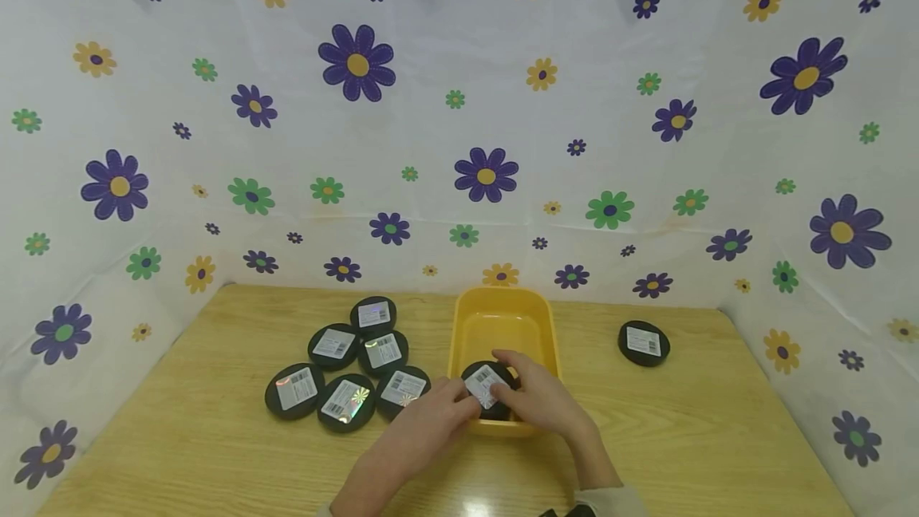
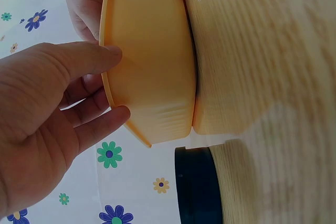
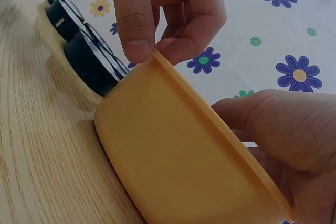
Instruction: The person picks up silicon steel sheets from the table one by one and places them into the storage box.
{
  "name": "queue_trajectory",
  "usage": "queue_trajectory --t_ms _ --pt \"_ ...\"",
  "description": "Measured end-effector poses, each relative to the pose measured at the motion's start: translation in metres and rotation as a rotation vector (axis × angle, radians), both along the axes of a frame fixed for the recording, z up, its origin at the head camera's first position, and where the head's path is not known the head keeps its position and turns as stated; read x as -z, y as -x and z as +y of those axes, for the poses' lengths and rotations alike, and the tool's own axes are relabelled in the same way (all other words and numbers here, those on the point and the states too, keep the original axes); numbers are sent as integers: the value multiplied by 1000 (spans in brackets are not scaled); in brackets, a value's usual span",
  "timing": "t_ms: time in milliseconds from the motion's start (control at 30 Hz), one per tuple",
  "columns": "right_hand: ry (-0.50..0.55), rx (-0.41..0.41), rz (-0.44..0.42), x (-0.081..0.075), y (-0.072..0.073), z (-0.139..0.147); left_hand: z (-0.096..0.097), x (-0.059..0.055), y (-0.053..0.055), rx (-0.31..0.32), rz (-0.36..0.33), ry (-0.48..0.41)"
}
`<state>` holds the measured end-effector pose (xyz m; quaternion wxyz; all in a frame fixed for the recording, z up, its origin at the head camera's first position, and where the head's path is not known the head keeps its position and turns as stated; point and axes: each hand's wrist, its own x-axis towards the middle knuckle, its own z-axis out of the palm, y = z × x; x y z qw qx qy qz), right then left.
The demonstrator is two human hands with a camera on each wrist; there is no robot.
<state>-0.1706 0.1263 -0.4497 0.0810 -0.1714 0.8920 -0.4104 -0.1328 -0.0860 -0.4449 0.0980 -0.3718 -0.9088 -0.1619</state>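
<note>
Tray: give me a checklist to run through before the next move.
1. Tray standing on the table: ok.
2. Left hand at the tray's front rim: ok.
3. Right hand on the held disc: ok, thumb over its label.
4. Held disc label up: ok.
5. Held disc resting on the tray's bottom: cannot tell, hands and front wall hide its underside.
6. Table beside the tray free of discs: not ok, six discs lie left and a lone disc right.
</note>
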Motion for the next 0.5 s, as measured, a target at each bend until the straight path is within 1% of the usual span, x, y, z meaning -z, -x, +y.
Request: queue_trajectory --t_ms 167,367,500 --pt "10 15 -27 0 0 -1 0 -1 0 -2 -14 4" --pt "27 14 -20 3 0 -1 1 -3 -1 -5 -29 8" --pt "31 16 -13 4 1 -1 1 -3 -1 -5 -27 13"
